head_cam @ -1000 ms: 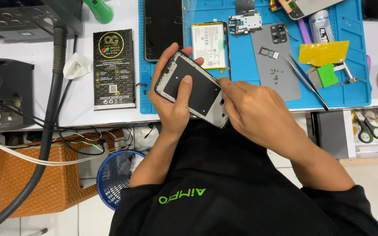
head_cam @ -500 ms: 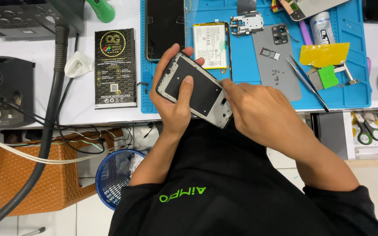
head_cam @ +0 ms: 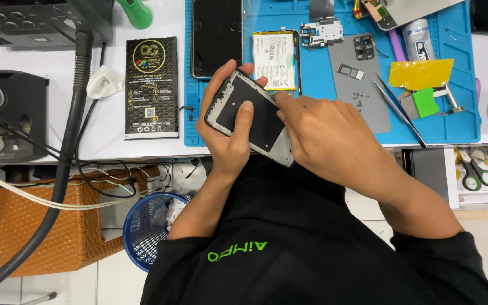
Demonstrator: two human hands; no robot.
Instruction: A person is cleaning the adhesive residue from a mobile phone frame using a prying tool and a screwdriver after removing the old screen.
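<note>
Phone frame, a dark rectangular chassis with grey edges (head_cam: 252, 116), sits tilted above the near edge of the blue rubber work mat (head_cam: 453, 121), held over the person's lap. The left hand (head_cam: 230, 133) grasps it from underneath, fingers wrapped round its far-left edge and the thumb lying flat across its dark middle. The right hand (head_cam: 326, 133) presses down on the frame's right side, fingertips bent onto its upper edge; whether it pinches anything small there cannot be told.

Just beyond the frame on the mat lie a white and yellow flat battery (head_cam: 275, 59) and, to its left, a black glass phone screen (head_cam: 217, 36). Farther right rest a grey back cover (head_cam: 362, 85), slim metal tweezers (head_cam: 397, 110) and a yellow sheet (head_cam: 421, 73). Left of the mat on the white table lies a black printed box (head_cam: 152, 87).
</note>
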